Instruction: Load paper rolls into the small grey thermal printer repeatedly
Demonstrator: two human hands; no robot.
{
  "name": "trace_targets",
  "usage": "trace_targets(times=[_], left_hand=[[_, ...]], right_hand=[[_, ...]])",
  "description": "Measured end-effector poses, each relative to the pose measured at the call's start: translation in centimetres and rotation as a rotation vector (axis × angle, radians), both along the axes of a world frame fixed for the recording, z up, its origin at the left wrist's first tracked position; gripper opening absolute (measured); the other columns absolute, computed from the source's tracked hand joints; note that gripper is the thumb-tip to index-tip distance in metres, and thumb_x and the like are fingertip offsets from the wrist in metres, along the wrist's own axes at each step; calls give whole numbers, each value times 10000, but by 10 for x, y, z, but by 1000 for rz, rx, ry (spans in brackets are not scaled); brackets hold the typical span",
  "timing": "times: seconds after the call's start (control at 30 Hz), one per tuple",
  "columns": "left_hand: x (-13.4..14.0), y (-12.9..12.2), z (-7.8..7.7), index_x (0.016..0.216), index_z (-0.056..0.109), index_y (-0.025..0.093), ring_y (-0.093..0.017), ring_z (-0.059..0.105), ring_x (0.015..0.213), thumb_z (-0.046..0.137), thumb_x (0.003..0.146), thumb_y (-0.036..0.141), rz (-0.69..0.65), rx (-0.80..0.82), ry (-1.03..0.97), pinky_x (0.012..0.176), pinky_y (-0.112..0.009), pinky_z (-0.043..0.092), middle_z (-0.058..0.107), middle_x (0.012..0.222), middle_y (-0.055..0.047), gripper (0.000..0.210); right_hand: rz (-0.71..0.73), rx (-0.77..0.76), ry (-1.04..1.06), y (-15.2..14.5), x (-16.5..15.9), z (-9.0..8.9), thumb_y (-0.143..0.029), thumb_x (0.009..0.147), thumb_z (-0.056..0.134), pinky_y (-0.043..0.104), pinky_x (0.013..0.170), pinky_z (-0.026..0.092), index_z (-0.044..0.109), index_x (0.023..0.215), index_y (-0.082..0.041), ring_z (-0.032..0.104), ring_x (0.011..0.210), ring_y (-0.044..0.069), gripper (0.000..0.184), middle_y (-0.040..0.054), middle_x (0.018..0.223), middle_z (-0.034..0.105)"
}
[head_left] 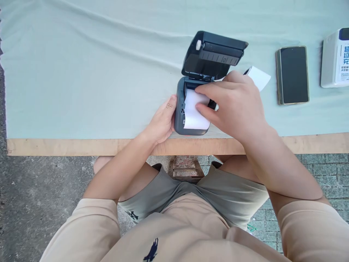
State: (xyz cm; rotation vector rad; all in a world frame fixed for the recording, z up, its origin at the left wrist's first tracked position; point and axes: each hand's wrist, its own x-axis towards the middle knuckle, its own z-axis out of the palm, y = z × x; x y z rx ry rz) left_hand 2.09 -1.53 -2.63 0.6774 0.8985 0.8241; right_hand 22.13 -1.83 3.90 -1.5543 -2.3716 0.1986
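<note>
A dark grey portable label printer point(179, 122) rests near the table's front edge with its lid point(195, 65) raised on a hinge at the far side. Inside the compartment lies a white paper roll point(194, 118), its loose end hanging toward the near rim. My left hand point(163, 119) is closed against the printer's left side, the thumb along its edge. From the right, my right hand point(240, 100) reaches over the compartment, with thumb and index finger pinching the paper roll. A second white roll point(260, 77) lies behind my right hand, partly hidden by it.
A smartphone point(293, 74) with a dark screen lies to the right on the pale green cloth point(95, 80). Beyond it stands a white box-like device point(329, 62) with blue printing, cut off by the frame. A bare wooden edge point(68, 146) runs along the table's front.
</note>
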Motion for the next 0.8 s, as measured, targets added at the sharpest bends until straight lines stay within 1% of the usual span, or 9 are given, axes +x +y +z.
trace_targets(times=[0.13, 0.3, 0.4, 0.5, 0.57, 0.63, 0.7, 0.73, 0.8], left_hand=[[0, -1, -3, 1062, 696, 234, -137, 695, 706, 610, 1018, 643, -17, 26, 33, 553, -232, 573, 641, 820, 6, 420], [0, 0, -2, 1042, 696, 228, -151, 734, 790, 642, 997, 656, -10, 31, 34, 624, -236, 614, 653, 822, -3, 433], [0, 0, 1, 1044, 695, 211, -168, 776, 868, 631, 995, 677, -4, 15, 61, 684, -249, 645, 709, 888, -21, 473], [0, 1, 3, 1206, 695, 212, -213, 813, 983, 528, 1025, 722, -36, -11, 74, 724, -289, 677, 771, 1008, -43, 567], [-1, 1, 4, 1310, 678, 221, -251, 818, 1072, 475, 1049, 718, -37, -27, 66, 751, -322, 698, 799, 1101, -55, 597], [-1, 2, 5, 1340, 675, 224, -276, 815, 1123, 459, 1071, 676, -14, -36, 48, 763, -341, 709, 811, 1163, -59, 568], [-2, 4, 6, 1346, 676, 223, -295, 820, 1108, 437, 1089, 634, 2, -48, 33, 719, -353, 712, 816, 1187, -66, 540], [-2, 5, 7, 1355, 673, 223, -304, 827, 1077, 416, 1094, 626, -2, -58, 28, 675, -360, 709, 819, 1183, -72, 545], [-2, 6, 8, 1397, 654, 225, -321, 837, 1011, 361, 1097, 638, -28, -86, 25, 593, -375, 695, 824, 1165, -86, 589]], right_hand=[[3, -32, -26, -1, 1, 3, -327, 982, 648, 458, 788, 453, 747, 954, -255, 627, 954, 332, 126, 80, 850, 756], [-86, -85, -170, -1, -7, 8, -252, 934, 638, 401, 674, 375, 734, 882, -246, 634, 865, 304, 110, 75, 806, 737], [-109, -80, -224, 0, -10, 12, -262, 928, 630, 369, 620, 324, 756, 917, -257, 646, 836, 282, 126, 56, 783, 725], [-114, -106, -197, -1, -10, 20, -266, 927, 642, 373, 618, 353, 786, 1033, -259, 675, 869, 282, 179, 59, 862, 755], [-104, -114, -77, -3, -6, 29, -265, 890, 682, 377, 642, 398, 795, 1097, -262, 670, 839, 258, 236, 50, 876, 759], [-93, -133, 159, -5, 0, 37, -277, 840, 704, 364, 642, 412, 802, 1093, -275, 610, 728, 203, 270, 21, 821, 735], [-100, -189, 468, -4, 8, 42, -295, 786, 700, 345, 621, 396, 800, 983, -273, 531, 649, 162, 222, -2, 748, 688], [-126, -223, 626, -2, 12, 43, -286, 754, 682, 341, 616, 382, 793, 927, -262, 520, 651, 160, 207, -2, 731, 669], [-237, -287, 929, 6, 23, 41, -237, 640, 625, 337, 615, 350, 762, 807, -235, 519, 687, 173, 216, 10, 694, 596]])
